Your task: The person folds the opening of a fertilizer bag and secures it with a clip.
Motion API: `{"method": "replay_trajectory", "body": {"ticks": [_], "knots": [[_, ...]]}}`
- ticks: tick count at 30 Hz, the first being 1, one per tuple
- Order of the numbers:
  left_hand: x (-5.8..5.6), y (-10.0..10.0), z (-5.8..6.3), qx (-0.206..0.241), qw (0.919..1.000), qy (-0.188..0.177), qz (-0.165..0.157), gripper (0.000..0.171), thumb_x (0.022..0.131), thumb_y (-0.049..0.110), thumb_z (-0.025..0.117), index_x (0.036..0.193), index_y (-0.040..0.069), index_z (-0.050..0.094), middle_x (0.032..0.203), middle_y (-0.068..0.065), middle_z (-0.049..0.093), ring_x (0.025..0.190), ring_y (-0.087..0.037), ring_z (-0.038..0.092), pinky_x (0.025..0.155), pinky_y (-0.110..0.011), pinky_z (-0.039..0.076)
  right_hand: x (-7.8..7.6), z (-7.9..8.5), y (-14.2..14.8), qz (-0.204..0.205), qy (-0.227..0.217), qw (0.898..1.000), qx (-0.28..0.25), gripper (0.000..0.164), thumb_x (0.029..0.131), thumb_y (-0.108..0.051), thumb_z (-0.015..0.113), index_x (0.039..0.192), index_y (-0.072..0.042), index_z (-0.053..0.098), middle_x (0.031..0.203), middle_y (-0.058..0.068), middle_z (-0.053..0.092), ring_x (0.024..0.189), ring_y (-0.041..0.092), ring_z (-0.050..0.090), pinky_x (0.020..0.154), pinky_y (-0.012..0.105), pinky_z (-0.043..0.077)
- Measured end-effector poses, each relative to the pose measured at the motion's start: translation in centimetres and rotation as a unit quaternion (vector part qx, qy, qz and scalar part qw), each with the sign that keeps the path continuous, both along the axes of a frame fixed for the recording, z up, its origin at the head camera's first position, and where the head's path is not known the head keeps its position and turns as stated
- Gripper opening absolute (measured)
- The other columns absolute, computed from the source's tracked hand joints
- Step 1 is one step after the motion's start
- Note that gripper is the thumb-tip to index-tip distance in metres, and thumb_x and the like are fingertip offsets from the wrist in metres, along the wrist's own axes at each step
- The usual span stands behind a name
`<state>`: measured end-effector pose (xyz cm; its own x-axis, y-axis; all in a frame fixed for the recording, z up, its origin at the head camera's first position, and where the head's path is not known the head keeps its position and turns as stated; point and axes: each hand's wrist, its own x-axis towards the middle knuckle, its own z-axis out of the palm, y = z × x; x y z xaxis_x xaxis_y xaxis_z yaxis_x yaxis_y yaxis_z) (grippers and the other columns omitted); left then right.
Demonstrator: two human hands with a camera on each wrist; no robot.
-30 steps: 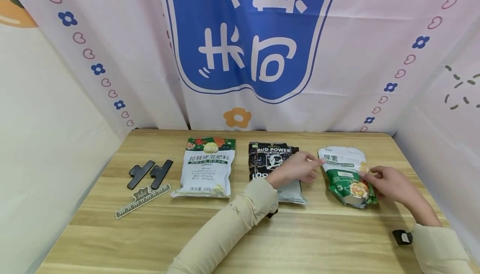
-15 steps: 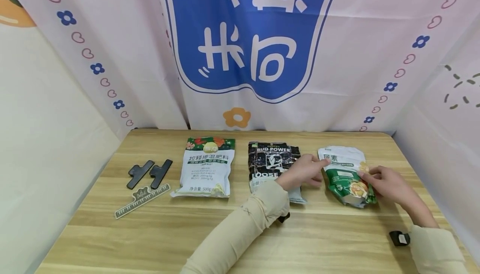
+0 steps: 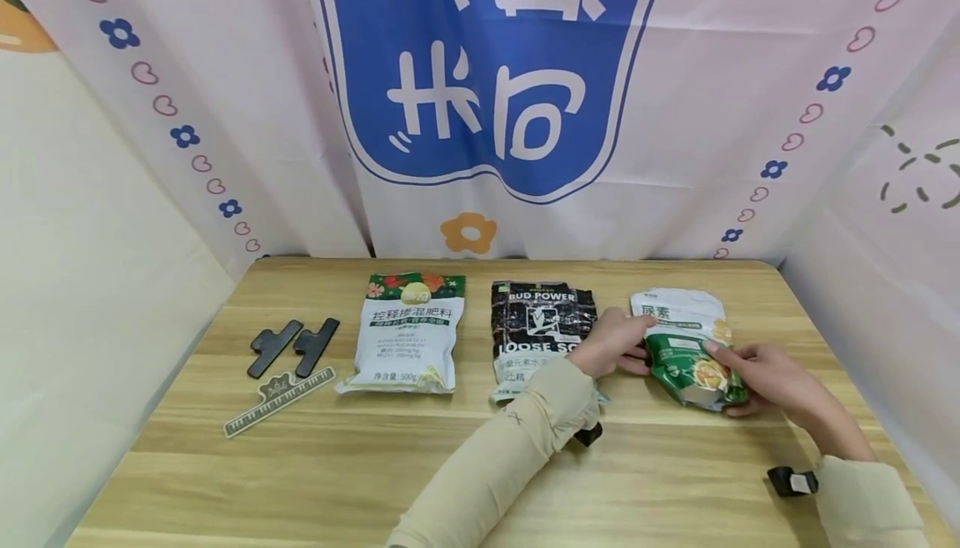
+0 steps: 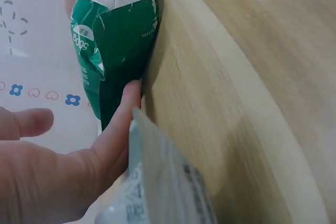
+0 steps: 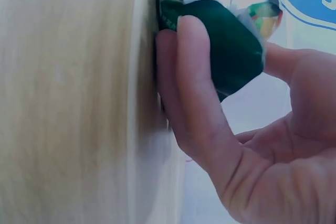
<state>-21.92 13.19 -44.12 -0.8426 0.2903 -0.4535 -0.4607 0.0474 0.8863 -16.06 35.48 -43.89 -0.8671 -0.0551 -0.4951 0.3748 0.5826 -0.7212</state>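
A green-and-white bag of urea fertilizer (image 3: 678,356) lies at the right of the table. My right hand (image 3: 772,381) grips its right edge, the thumb on the printed front and the fingers (image 5: 191,51) curled against the side near the tabletop. At the bag's left edge is my left hand (image 3: 611,344), its thumb raised and apart from the fingers. In the left wrist view a fingertip (image 4: 131,93) touches the bag's green side. Beneath the left forearm, a black-and-white soil bag (image 3: 543,323) is partly covered.
A white fertilizer bag (image 3: 408,335) with a green top lies left of the soil bag. Farther left are two black clips (image 3: 275,348) and a clip with a piano-key pattern (image 3: 279,402). A printed cloth (image 3: 360,223) hangs behind the table (image 3: 337,481).
My left hand has moved right to the urea bag's left edge. The right hand's fingers have reached lower around the bag's right edge. The camera view has shifted slightly.
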Motion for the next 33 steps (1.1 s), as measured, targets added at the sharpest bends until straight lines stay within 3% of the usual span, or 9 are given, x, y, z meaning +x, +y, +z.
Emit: {"method": "replay_trajectory", "body": {"ticks": [3, 6, 9, 14, 17, 25, 33], "knots": [[-0.2, 0.3, 0.0, -0.001, 0.9998, -0.011, 0.016, 0.033, 0.094, 0.024, 0.066, 0.110, -0.003, 0.057, 0.100, -0.027, 0.061, 0.087, -0.041, 0.066, 0.077, -0.051, 0.060, 0.1, 0.0, -0.1, -0.001, -0.003, 1.000, -0.018, 0.071, 0.096, -0.061, 0.048, 0.115, 0.007, 0.051, 0.093, 0.009, 0.057, 0.067, 0.016, 0.064, 0.074, 0.039, 0.062], [-0.6, 0.3, 0.1, -0.001, 0.9996, -0.017, 0.022, 0.025, 0.093, 0.022, 0.066, 0.101, 0.000, 0.057, 0.094, -0.026, 0.060, 0.081, -0.042, 0.067, 0.076, -0.052, 0.060, -0.1, 0.0, -0.1, -0.001, 0.003, 1.000, -0.013, 0.059, 0.095, -0.061, 0.050, 0.092, -0.003, 0.050, 0.076, 0.001, 0.047, 0.055, 0.010, 0.049, 0.075, 0.039, 0.062], [-0.9, 0.2, 0.2, 0.001, 0.9995, -0.023, 0.021, 0.025, 0.092, 0.020, 0.067, 0.101, 0.000, 0.056, 0.093, -0.026, 0.059, 0.080, -0.044, 0.068, 0.076, -0.053, 0.060, -0.3, -0.1, -0.1, -0.004, 0.005, 1.000, -0.014, 0.054, 0.094, -0.061, 0.051, 0.080, -0.010, 0.041, 0.065, -0.004, 0.036, 0.049, 0.006, 0.035, 0.076, 0.038, 0.062], [-1.1, 0.3, 0.2, 0.006, 0.9991, -0.035, 0.022, 0.037, 0.091, 0.027, 0.069, 0.109, -0.003, 0.056, 0.092, -0.026, 0.059, 0.080, -0.045, 0.068, 0.076, -0.052, 0.060, -0.4, -0.4, -0.1, -0.006, 0.007, 1.000, -0.024, 0.055, 0.096, -0.058, 0.052, 0.091, -0.003, 0.052, 0.078, 0.000, 0.050, 0.053, 0.007, 0.040, 0.076, 0.039, 0.062], [-1.1, 0.5, 0.2, -0.002, 0.9989, -0.038, 0.027, 0.044, 0.089, 0.031, 0.072, 0.113, -0.003, 0.056, 0.091, -0.025, 0.061, 0.078, -0.041, 0.068, 0.075, -0.050, 0.061, -0.3, -0.4, -0.2, -0.013, 0.001, 1.000, -0.028, 0.059, 0.096, -0.057, 0.053, 0.103, 0.002, 0.056, 0.089, 0.004, 0.057, 0.060, 0.008, 0.051, 0.076, 0.039, 0.062], [-0.6, 0.9, 0.8, -0.052, 0.9972, -0.023, 0.049, 0.022, 0.086, 0.010, 0.075, 0.094, -0.003, 0.060, 0.083, -0.022, 0.067, 0.080, -0.044, 0.071, 0.074, -0.046, 0.061, -0.4, -0.4, -0.4, -0.025, -0.004, 0.999, -0.027, 0.061, 0.095, -0.056, 0.056, 0.108, 0.004, 0.058, 0.089, 0.003, 0.063, 0.066, 0.010, 0.061, 0.074, 0.038, 0.062], [-0.9, 0.6, -0.1, -0.034, 0.9983, -0.015, 0.044, 0.018, 0.080, 0.001, 0.078, 0.082, -0.003, 0.061, 0.075, -0.019, 0.069, 0.081, -0.040, 0.073, 0.070, -0.040, 0.062, -0.4, -0.5, -0.4, -0.039, -0.009, 0.999, -0.006, 0.062, 0.092, -0.058, 0.058, 0.106, 0.003, 0.058, 0.085, 0.002, 0.068, 0.074, 0.013, 0.067, 0.069, 0.033, 0.061]]}}
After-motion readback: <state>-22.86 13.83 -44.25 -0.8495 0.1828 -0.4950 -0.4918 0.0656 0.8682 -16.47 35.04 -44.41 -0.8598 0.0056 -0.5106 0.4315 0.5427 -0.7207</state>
